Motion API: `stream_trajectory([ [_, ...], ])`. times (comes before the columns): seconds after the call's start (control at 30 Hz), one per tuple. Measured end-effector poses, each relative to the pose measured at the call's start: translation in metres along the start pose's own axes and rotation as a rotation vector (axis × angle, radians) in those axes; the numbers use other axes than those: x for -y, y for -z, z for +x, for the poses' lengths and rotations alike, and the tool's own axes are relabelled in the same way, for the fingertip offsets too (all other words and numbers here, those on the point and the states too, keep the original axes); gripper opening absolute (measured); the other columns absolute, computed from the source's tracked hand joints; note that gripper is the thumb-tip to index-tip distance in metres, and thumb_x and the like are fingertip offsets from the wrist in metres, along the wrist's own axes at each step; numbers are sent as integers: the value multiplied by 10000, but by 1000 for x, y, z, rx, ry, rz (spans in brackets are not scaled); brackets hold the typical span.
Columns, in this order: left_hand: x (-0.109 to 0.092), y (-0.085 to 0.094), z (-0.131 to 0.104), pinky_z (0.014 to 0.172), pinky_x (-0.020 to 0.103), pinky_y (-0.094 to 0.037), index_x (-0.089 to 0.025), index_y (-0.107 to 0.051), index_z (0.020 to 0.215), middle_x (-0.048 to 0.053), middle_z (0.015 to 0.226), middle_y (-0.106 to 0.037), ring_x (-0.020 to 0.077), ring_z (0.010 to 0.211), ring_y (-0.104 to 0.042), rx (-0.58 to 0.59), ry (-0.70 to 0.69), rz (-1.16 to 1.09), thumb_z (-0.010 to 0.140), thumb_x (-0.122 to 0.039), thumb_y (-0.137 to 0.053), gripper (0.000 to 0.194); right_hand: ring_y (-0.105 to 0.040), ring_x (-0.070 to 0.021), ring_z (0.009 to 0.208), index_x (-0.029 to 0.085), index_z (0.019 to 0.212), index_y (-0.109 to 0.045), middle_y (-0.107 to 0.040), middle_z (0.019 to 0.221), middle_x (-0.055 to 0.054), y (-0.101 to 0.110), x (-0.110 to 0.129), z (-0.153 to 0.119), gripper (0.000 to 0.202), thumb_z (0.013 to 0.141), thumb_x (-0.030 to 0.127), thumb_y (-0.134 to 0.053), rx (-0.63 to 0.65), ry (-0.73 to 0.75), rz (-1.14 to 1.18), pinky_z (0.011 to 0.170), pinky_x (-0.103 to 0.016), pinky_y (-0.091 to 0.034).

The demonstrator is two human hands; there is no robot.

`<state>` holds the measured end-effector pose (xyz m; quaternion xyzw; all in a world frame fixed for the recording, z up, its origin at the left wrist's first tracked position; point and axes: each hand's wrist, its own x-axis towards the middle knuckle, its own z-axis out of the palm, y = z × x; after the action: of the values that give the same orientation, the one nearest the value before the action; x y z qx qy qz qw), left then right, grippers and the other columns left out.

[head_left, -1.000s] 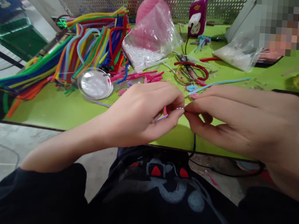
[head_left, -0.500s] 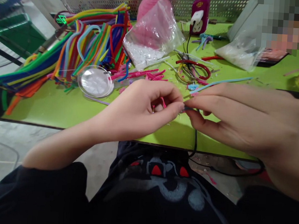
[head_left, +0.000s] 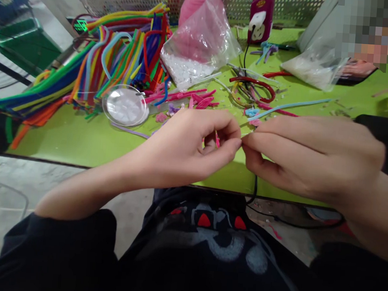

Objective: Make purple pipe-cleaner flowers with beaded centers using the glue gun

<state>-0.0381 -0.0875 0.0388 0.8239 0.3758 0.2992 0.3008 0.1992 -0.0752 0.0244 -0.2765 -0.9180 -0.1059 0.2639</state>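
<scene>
Close above the front of the green table, my left hand is closed, thumb and forefinger pinched together. A small piece of pink pipe cleaner shows inside its curled fingers, mostly hidden. Facing it, my right hand is also closed in a pinch, its fingertips almost touching those of the left. What the right fingertips hold is too small to make out. Just beyond the hands lie a light blue pipe cleaner, pink pipe cleaner pieces and red-handled scissors or pliers.
Bundles of coloured pipe cleaners cover the table's back left, beside a round clear-lidded container. Behind stand a pink ball, a bag of white bits and a purple power socket. Another white-filled bag lies right.
Both hands stay pinched close together. The left has shifted slightly right; the right has turned a little, its fingers closing in more. A dark sliver at the right fingertips no longer shows.
</scene>
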Motion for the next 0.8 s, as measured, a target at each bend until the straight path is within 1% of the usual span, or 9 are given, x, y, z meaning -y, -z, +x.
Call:
stream_trajectory([
  [0.1, 1, -1, 0, 677, 263, -518, -174, -719, 914, -23, 771, -698, 78, 597, -551, -36, -107, 55, 971, -117, -664, 97, -569, -144, 724, 233, 840, -712, -687, 817, -10, 1, 2, -1, 287, 1086, 250, -566, -120, 100, -89, 645, -326, -391],
  [0.17, 3, -2, 0, 708, 269, -527, -189, -703, 917, -10, 788, -704, 98, 650, -601, -63, -206, 123, 966, -109, -650, 108, -578, -139, 747, 230, 858, -701, -695, 842, -2, 1, 3, -1, 208, 1048, 207, -621, -151, 101, -56, 649, -309, -411],
  [0.37, 18, -6, -6, 769, 311, -543, -239, -718, 1040, 50, 963, -773, 170, 879, -740, -99, -393, 479, 1074, -199, -531, 194, -562, -98, 737, 180, 853, -635, -657, 795, 8, 2, 2, 6, 173, 1021, 142, -652, -39, -3, 251, 684, -266, -424],
  [0.47, 27, -6, -9, 715, 333, -524, -259, -725, 1031, 52, 999, -786, 192, 900, -759, -142, -454, 686, 1072, -261, -585, 146, -525, -68, 692, 168, 830, -641, -619, 738, 32, 3, -1, 10, 173, 990, 115, -675, -7, -53, 395, 663, -241, -392],
  [0.53, 29, -6, -6, 619, 328, -469, -276, -732, 1017, 31, 928, -775, 186, 826, -752, -206, -537, 775, 1065, -279, -606, 134, -491, -42, 640, 163, 791, -647, -590, 697, 48, 3, -2, 11, 178, 942, 81, -688, 2, -143, 524, 617, -209, -372],
  [0.63, 29, -1, 3, 497, 320, -367, -260, -746, 945, -1, 822, -748, 164, 714, -734, -264, -824, 833, 1043, -201, -619, 171, -434, -38, 558, 165, 731, -657, -547, 625, 48, -1, -3, 12, 180, 899, 115, -698, 47, -334, 804, 500, -198, -306],
  [0.7, 28, 4, 11, 470, 316, -365, -241, -759, 904, -10, 824, -755, 153, 690, -738, -204, -953, 824, 1043, -149, -593, 236, -420, -51, 539, 166, 701, -657, -530, 601, 35, -5, -5, 12, 191, 886, 131, -689, 92, -456, 959, 463, -211, -267],
  [0.77, 28, 10, 18, 462, 294, -352, -262, -771, 920, -24, 829, -756, 140, 696, -744, -133, -945, 783, 1072, -179, -550, 281, -424, -58, 534, 170, 696, -657, -534, 602, 28, -8, -6, 12, 201, 888, 109, -658, 96, -493, 1015, 464, -218, -270],
  [0.8, 29, 12, 20, 470, 284, -358, -271, -776, 959, -25, 846, -768, 144, 724, -753, -139, -913, 766, 1071, -200, -563, 251, -429, -58, 535, 173, 705, -653, -535, 604, 31, -8, -6, 11, 204, 891, 91, -645, 59, -468, 975, 473, -221, -280],
])
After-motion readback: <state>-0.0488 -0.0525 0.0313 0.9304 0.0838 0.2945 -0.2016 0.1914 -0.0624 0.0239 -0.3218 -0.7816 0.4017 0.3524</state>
